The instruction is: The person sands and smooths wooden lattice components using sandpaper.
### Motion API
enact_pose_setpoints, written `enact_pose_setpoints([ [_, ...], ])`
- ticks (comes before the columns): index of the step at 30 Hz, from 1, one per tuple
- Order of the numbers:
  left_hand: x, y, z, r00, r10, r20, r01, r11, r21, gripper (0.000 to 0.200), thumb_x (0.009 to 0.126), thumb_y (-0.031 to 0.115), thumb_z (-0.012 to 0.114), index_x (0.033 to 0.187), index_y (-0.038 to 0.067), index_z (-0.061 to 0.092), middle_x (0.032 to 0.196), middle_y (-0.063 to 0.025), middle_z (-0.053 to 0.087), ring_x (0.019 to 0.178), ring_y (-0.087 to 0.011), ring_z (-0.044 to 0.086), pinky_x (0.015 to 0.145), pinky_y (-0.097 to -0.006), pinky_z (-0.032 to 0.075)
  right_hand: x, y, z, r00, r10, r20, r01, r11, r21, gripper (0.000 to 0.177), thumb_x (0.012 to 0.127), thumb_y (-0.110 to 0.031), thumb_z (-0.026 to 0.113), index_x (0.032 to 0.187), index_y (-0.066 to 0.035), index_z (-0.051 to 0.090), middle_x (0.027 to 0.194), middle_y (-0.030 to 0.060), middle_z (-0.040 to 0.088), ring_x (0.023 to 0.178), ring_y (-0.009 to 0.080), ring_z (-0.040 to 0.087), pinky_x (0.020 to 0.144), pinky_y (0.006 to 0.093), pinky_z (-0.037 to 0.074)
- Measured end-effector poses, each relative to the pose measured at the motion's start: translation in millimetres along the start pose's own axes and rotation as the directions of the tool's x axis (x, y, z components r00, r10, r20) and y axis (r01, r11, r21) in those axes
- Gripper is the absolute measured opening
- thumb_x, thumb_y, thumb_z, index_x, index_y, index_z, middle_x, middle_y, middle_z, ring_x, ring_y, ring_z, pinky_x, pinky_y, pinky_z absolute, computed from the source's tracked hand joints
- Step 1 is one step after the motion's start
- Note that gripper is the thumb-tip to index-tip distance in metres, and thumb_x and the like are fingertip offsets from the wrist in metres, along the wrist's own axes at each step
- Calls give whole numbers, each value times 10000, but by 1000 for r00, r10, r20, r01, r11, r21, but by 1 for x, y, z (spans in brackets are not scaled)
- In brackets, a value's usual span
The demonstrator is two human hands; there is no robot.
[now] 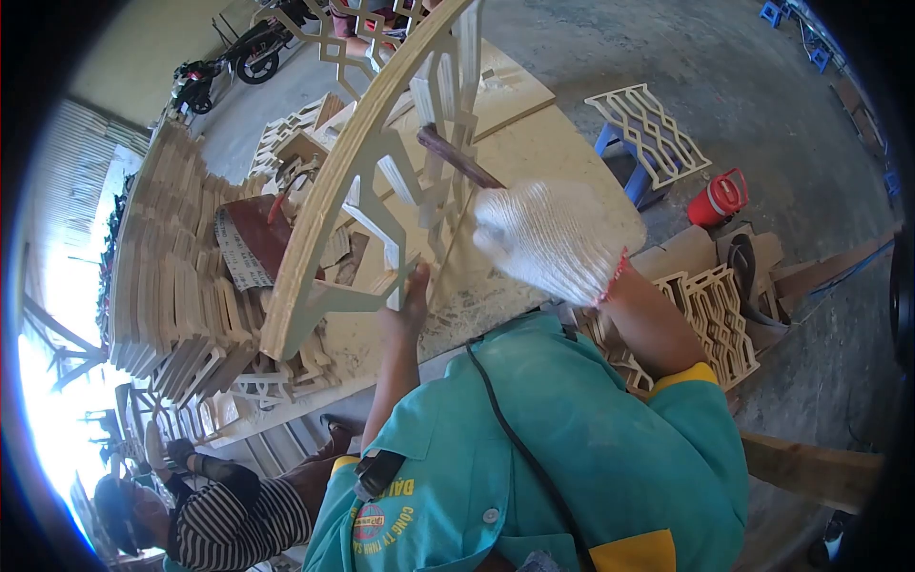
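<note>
A pale wooden lattice panel (297, 234) with a long curved edge stands tilted in front of me. My left hand (410, 303), bare, is closed on its lower bar. My right hand (548, 240) wears a white knitted glove and is wrapped round a dark brown rod (459, 157), perhaps sandpaper rolled on a stick. The rod's far end overlaps the panel's zigzag openings. Both are over a dusty wooden worktable (519, 110).
Tall stacks of curved wooden pieces (172, 257) fill the left side, near a reddish-brown sheet (262, 229). One panel (648, 132) lies on a blue stool (640, 181) beside a red jug (718, 198). A person in stripes (233, 510) works lower left; another (367, 24) sits opposite.
</note>
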State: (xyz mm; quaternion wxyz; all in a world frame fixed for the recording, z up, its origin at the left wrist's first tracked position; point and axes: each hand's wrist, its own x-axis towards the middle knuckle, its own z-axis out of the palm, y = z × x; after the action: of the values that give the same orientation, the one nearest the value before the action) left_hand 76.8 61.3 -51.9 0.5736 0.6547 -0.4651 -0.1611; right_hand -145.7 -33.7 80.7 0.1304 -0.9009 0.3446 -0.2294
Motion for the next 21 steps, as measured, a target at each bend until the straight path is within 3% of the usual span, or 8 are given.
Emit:
enact_pose_setpoints([
  [1, 0, -5, 0, 990, 134, 45, -138, 985, 104, 194, 869, 139, 748, 995, 1, 695, 878, -68, 696, 799, -161, 635, 735, -318, 509, 2, 3, 2, 999, -26, 35, 28, 997, -72, 161, 868, -207, 560, 864, -87, 667, 760, 146, 687, 706, 353, 689, 627, 495, 550],
  [4, 2, -1, 6, 990, 135, 35, -138, 983, 122, 263, 900, 261, 710, 964, 6, 704, 791, -110, 687, 726, -238, 662, 669, -364, 510, 4, 18, 38, 981, 10, 195, 12, 994, -111, 164, 860, -197, 559, 881, -82, 674, 768, 154, 684, 717, 351, 692, 634, 488, 551],
  [7, -1, -15, 2, 995, 82, 53, -89, 986, 141, 319, 879, 278, 728, 1021, -5, 690, 890, -128, 698, 806, -237, 669, 742, -362, 516, -1, 2, 8, 988, -49, 147, 53, 998, -24, 138, 827, -185, 611, 790, -52, 613, 698, 189, 625, 655, 381, 643, 602, 490, 515],
  [11, 2, 22, -15, 965, 261, 17, -253, 948, -192, 508, 826, 303, 780, 1145, -59, 623, 1088, -153, 659, 979, -249, 641, 919, -380, 481, 1, 8, 13, 981, -43, 189, 42, 999, 6, 145, 839, -206, 609, 843, -64, 637, 741, 177, 650, 706, 369, 665, 638, 495, 527],
  [14, 12, 61, -25, 911, 409, -51, -411, 892, -190, 494, 887, 284, 733, 1201, -68, 588, 1019, -147, 673, 1000, -225, 638, 894, -352, 503, 4, 5, 4, 967, -29, 254, 47, 997, -67, 169, 858, -191, 582, 926, -68, 676, 788, 172, 675, 755, 351, 687, 654, 492, 546],
  [16, 12, 81, -20, 918, 394, -46, -397, 912, -103, 397, 946, 317, 663, 1055, -63, 624, 911, -105, 654, 832, -165, 612, 769, -309, 501, 12, 12, -4, 952, -25, 307, 59, 993, -104, 179, 857, -193, 589, 940, -61, 677, 781, 174, 671, 747, 355, 683, 653, 496, 541],
  [19, 16, 78, -9, 887, 459, -48, -460, 887, -25, 344, 1016, 301, 550, 937, -27, 611, 824, -77, 610, 703, -119, 521, 627, -267, 425, 22, 7, -28, 995, -82, 63, 93, 976, -198, 192, 864, -202, 590, 959, -66, 687, 786, 178, 670, 738, 359, 676, 650, 476, 539],
  [21, 16, 73, -6, 886, 458, -71, -462, 886, -49, 367, 1028, 315, 519, 873, -10, 591, 773, -70, 590, 692, -130, 518, 616, -271, 411, 29, 9, -12, 972, 115, 204, -103, 992, -69, 111, 836, -184, 616, 856, -78, 641, 722, 167, 649, 685, 354, 664, 604, 470, 521],
])
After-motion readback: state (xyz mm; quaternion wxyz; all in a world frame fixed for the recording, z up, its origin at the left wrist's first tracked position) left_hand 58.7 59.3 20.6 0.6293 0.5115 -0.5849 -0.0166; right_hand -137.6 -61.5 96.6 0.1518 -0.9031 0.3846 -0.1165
